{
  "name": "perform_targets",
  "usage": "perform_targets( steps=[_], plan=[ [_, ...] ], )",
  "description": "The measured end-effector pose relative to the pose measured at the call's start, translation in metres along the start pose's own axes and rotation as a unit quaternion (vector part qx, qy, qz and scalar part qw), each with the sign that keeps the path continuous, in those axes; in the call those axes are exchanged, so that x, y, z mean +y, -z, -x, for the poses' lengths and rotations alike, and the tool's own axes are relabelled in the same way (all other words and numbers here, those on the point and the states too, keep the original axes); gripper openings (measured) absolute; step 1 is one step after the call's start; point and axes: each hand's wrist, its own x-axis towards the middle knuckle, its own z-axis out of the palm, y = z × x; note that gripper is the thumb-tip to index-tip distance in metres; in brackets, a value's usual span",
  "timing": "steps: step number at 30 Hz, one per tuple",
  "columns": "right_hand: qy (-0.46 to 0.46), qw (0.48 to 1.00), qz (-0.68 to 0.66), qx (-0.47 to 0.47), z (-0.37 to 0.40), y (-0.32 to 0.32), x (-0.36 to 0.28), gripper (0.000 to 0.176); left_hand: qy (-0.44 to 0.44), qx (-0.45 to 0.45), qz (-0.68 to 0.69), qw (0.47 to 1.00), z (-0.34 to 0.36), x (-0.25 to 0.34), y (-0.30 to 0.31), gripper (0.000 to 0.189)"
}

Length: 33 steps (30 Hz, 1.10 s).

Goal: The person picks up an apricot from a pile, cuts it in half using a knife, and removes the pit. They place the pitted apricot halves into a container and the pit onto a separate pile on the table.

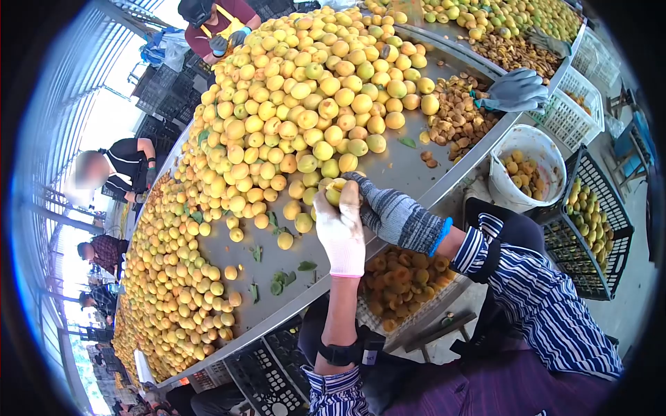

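Observation:
My left hand point(340, 232), in a white glove with a pink-edged cuff, is closed around a yellow apricot point(334, 193) above the near edge of the metal table point(433, 149). My right hand point(402, 216), in a grey knitted glove with a blue cuff, is curled against the same apricot from the right. Its fingertips are partly hidden, so what they grip does not show. A large heap of whole apricots point(298, 104) lies just beyond both hands. Below my right forearm, a basket of halved apricots point(406, 281) sits under the table edge.
Brown apricot pieces point(461, 114) and a grey glove point(517, 90) lie at the right. Beside the table stand a white bucket point(527, 170), a black crate point(583, 222) with fruit and a white crate point(572, 107). Leaves point(281, 281) lie nearby. Several people work across the table.

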Motion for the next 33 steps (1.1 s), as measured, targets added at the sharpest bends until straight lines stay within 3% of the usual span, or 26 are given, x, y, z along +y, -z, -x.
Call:
perform_targets(
  steps=[6,10,12,15,18,19,20,22,23,24,25,26,27,28,30,32,33],
  plan=[
    [-0.012,0.996,-0.087,-0.002,-0.005,-0.003,0.003,0.055,-0.026,0.028,-0.034,0.999,-0.005,-0.011,0.004,0.043],
    [-0.069,0.966,-0.246,-0.038,-0.002,0.005,-0.006,0.051,-0.007,0.018,-0.046,0.999,-0.003,-0.028,0.004,0.049],
    [-0.088,0.938,-0.333,-0.026,0.000,0.005,-0.004,0.040,0.020,-0.026,-0.035,0.999,-0.001,-0.035,0.005,0.047],
    [-0.108,0.930,-0.350,-0.038,0.003,0.011,-0.003,0.037,-0.121,-0.046,-0.101,0.987,0.002,-0.054,-0.002,0.049],
    [-0.121,0.926,-0.353,-0.049,0.002,0.008,0.004,0.042,-0.126,-0.055,-0.063,0.989,0.005,-0.060,-0.007,0.048],
    [-0.115,0.928,-0.351,-0.040,0.001,0.006,0.006,0.042,-0.044,-0.075,0.045,0.995,0.007,-0.068,-0.009,0.048],
    [-0.108,0.930,-0.349,-0.030,0.001,0.006,0.008,0.041,-0.043,-0.076,0.045,0.995,0.006,-0.060,-0.009,0.048],
    [-0.124,0.931,-0.340,-0.050,0.002,0.013,0.002,0.043,0.165,-0.082,0.190,0.964,0.001,-0.037,-0.010,0.049],
    [-0.120,0.936,-0.329,-0.032,0.002,0.012,0.001,0.043,0.163,-0.081,0.190,0.965,-0.002,-0.045,-0.008,0.049],
    [-0.116,0.941,-0.317,-0.013,0.001,0.013,0.001,0.044,-0.072,-0.064,0.016,0.995,-0.008,-0.058,-0.006,0.048],
    [-0.114,0.942,-0.315,-0.013,-0.001,0.012,0.005,0.044,-0.300,-0.041,-0.160,0.940,-0.011,-0.069,-0.005,0.047],
    [-0.062,0.975,-0.212,0.020,-0.004,0.011,0.009,0.045,-0.301,-0.038,-0.159,0.940,-0.009,-0.065,-0.005,0.047],
    [-0.009,0.993,-0.108,0.053,-0.005,0.010,0.013,0.046,-0.212,-0.058,-0.085,0.972,-0.004,-0.059,-0.005,0.045],
    [-0.009,0.993,-0.107,0.052,-0.005,0.010,0.017,0.046,-0.120,-0.078,-0.011,0.990,0.000,-0.056,-0.003,0.044],
    [0.003,0.994,-0.106,0.034,-0.004,0.015,0.016,0.047,-0.111,-0.106,-0.040,0.987,-0.002,-0.057,0.007,0.042],
    [-0.002,0.997,-0.079,0.019,-0.006,0.021,0.013,0.047,0.060,-0.209,0.031,0.976,-0.004,-0.028,0.016,0.042],
    [-0.005,0.999,-0.051,0.005,-0.006,0.023,0.011,0.046,0.061,-0.210,0.031,0.975,-0.003,-0.029,0.016,0.042]
  ],
)
